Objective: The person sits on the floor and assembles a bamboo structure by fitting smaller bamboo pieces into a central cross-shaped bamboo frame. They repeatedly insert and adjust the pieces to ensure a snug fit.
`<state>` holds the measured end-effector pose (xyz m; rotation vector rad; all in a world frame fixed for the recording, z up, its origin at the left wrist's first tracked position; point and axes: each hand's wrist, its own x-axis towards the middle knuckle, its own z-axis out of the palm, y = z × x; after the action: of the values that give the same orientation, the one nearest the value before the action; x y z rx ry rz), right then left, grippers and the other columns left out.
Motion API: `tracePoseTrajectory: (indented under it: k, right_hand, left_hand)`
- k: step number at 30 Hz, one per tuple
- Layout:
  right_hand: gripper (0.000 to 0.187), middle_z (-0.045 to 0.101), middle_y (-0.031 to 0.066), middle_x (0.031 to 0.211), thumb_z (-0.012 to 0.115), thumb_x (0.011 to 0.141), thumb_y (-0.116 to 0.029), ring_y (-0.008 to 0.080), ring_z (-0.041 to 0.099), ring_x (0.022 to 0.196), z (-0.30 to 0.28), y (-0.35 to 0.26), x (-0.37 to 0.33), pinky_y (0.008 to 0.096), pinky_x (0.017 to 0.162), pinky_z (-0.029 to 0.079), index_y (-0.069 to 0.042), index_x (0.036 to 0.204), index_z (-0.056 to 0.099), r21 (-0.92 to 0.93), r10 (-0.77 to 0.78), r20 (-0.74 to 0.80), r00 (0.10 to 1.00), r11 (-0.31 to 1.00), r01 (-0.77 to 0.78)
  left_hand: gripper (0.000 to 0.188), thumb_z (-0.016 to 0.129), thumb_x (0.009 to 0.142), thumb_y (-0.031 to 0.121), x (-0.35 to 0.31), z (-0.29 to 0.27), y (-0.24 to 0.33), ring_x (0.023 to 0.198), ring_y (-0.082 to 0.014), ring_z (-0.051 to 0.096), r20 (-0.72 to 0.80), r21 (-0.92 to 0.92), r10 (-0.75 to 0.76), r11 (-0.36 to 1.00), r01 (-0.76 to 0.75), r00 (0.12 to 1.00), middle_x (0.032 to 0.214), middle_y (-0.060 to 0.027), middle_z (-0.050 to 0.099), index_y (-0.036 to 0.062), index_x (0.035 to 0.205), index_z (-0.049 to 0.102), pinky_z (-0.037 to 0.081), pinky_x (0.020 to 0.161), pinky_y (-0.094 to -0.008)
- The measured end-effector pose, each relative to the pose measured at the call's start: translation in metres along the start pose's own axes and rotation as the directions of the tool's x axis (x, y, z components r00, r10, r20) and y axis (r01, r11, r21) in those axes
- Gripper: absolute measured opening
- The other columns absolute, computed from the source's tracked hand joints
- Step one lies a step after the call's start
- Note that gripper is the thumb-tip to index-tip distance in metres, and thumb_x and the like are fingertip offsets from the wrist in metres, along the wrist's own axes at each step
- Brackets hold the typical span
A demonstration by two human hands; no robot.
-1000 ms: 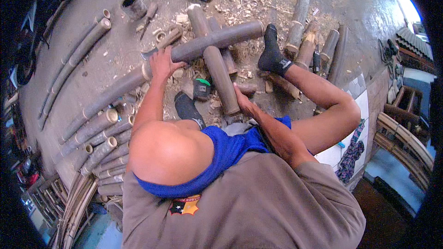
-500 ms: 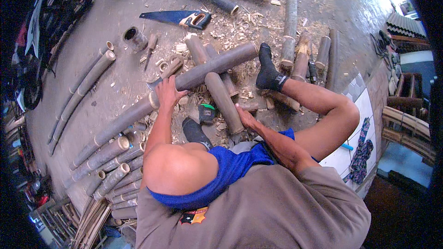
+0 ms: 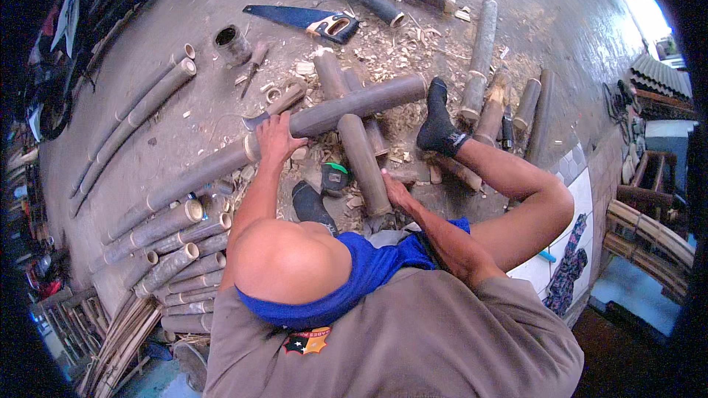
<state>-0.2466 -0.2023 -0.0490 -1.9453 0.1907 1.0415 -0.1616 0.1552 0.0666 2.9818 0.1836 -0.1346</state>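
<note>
A long brown bamboo pole [image 3: 214,166] runs diagonally across the work area. My left hand [image 3: 276,140] lies over it near a pale node ring, fingers across the top and thumb spread along the near side. A shorter bamboo length [image 3: 363,162] rests at an angle, its far end against the long pole. Around its near end, my right hand [image 3: 398,193] has its fingers at the side, partly hidden by the bamboo. Other bamboo pieces [image 3: 330,74] lie crossed beneath the long pole. A black and green tape measure [image 3: 334,178] sits between my hands.
A handsaw [image 3: 302,22], a round can [image 3: 233,46] and a chisel-like tool [image 3: 254,66] lie beyond. Stacked bamboo poles [image 3: 177,258] fill the lower left. Wood chips [image 3: 383,48] litter the floor. My socked foot [image 3: 439,121] stands beside the long pole's far end.
The view has shifted, so the floor items sit farther right in the picture. Both hands keep their places on the bamboo.
</note>
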Motion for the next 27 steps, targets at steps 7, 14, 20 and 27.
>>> tracePoseTrajectory:
  k: [7, 14, 20, 27]
  right_hand:
    - [0.093, 0.067, 0.0314, 0.121, 0.014, 0.103, -0.068, 0.0432, 0.059, 0.124, -0.007, -0.024, -0.019, 0.0444, 0.109, 0.042, 0.006, 0.123, 0.067, 0.062, 0.002, 0.06, 0.998, 0.998, -0.005]
    - [0.09, 0.067, 0.027, 0.123, 0.022, 0.104, -0.068, 0.0371, 0.063, 0.118, -0.015, -0.025, -0.019, 0.0437, 0.104, 0.045, 0.008, 0.129, 0.062, 0.036, 0.059, 0.025, 0.998, 0.998, -0.06]
    - [0.083, 0.069, 0.0217, 0.119, 0.048, 0.095, -0.07, 0.0293, 0.065, 0.11, 0.0, -0.051, -0.034, 0.0414, 0.097, 0.049, 0.005, 0.129, 0.062, 0.244, -0.027, 0.015, 1.0, 0.969, 0.023]
    - [0.082, 0.068, 0.0164, 0.119, 0.077, 0.083, -0.058, 0.0243, 0.064, 0.107, -0.001, -0.062, -0.038, 0.0383, 0.095, 0.051, 0.003, 0.134, 0.057, 0.141, -0.17, -0.016, 0.985, 0.975, 0.171]
  left_hand:
    - [0.091, 0.09, 0.06, 0.05, -0.002, -0.004, 0.0, 0.118, -0.0343, 0.057, 0.007, -0.008, -0.017, 1.0, 0.017, 1.0, 0.125, -0.0144, 0.063, 0.0132, 0.136, 0.057, 0.038, 0.104, -0.0499]
    - [0.093, 0.09, 0.06, 0.052, 0.001, -0.002, 0.002, 0.118, -0.0334, 0.056, -0.008, -0.004, -0.001, 1.0, 0.001, 1.0, 0.124, -0.0136, 0.063, 0.0129, 0.138, 0.057, 0.037, 0.105, -0.0496]
    - [0.094, 0.09, 0.059, 0.051, -0.002, 0.001, -0.002, 0.118, -0.0328, 0.055, -0.01, -0.027, -0.016, 1.0, 0.016, 1.0, 0.123, -0.0124, 0.063, 0.0136, 0.138, 0.056, 0.036, 0.105, -0.0509]
    - [0.093, 0.091, 0.059, 0.051, 0.001, 0.006, -0.004, 0.119, -0.0324, 0.055, 0.004, -0.018, -0.026, 0.999, 0.026, 1.0, 0.124, -0.0119, 0.062, 0.0149, 0.138, 0.057, 0.037, 0.104, -0.0522]
